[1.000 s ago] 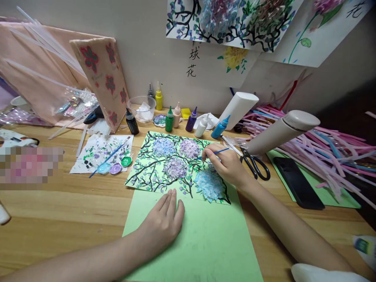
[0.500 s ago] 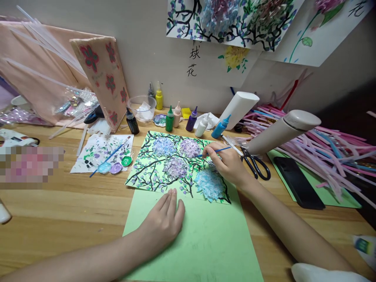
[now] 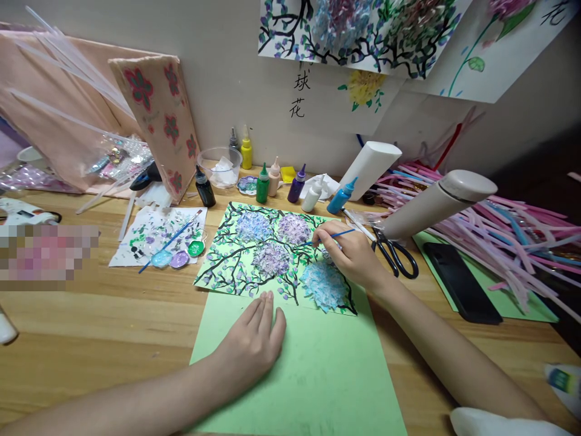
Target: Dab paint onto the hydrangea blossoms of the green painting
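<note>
My right hand [image 3: 347, 251] grips a thin blue paintbrush [image 3: 341, 232], its tip at the right side of a painting [image 3: 218, 266]. Black branches, green leaves and small purple buds cover that sheet, along with raised textured blooms in blue, purple and a light blue flower [image 3: 324, 286]. Under the painting's lower edge lies a plain light green sheet [image 3: 318, 369]. My left hand [image 3: 254, 336] rests flat on this sheet, fingers stretched out, fingertips touching the painting's near edge. My right palm hides part of the painting.
Left of the painting, a second paintbrush [image 3: 175, 239] lies across a paint-stained paper [image 3: 136, 233] near small paint lids [image 3: 179, 260]. Several paint bottles [image 3: 262, 184] stand behind. To the right are black scissors [image 3: 397, 257], a leaning tumbler [image 3: 436, 203], a phone [image 3: 460, 281] and pipe cleaners [image 3: 512, 224].
My right hand and the brush have shifted only very slightly on the painting. My left hand stays in place.
</note>
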Action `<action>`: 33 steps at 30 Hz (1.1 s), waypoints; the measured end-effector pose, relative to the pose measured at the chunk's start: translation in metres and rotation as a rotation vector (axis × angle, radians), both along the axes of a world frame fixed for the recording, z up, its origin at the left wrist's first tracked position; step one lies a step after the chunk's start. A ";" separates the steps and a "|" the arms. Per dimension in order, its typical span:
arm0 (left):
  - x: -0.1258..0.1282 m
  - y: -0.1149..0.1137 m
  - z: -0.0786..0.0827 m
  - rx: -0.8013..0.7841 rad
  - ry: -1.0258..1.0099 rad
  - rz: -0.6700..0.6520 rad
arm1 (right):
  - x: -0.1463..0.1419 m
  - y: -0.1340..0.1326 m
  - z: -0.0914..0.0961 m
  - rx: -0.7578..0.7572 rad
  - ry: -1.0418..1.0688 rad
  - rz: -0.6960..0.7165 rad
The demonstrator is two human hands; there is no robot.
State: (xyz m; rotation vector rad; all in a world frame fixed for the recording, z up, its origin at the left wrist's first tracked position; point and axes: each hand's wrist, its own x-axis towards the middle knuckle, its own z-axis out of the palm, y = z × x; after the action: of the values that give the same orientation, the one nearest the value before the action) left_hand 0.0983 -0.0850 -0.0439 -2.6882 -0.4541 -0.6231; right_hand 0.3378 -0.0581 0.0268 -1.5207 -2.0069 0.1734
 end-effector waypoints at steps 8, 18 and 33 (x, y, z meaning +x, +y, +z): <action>0.000 0.000 0.000 -0.006 0.009 0.003 | 0.001 0.001 -0.001 -0.016 -0.017 0.006; 0.000 0.000 -0.002 -0.024 0.002 0.000 | 0.001 0.001 -0.001 0.002 -0.006 0.015; 0.001 0.000 0.000 -0.002 -0.014 0.001 | 0.000 -0.001 -0.003 0.002 -0.020 0.042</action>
State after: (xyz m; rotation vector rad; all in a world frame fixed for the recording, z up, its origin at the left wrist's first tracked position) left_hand 0.0988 -0.0848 -0.0444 -2.6868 -0.4603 -0.6420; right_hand 0.3375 -0.0594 0.0239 -1.4852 -2.0551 0.1740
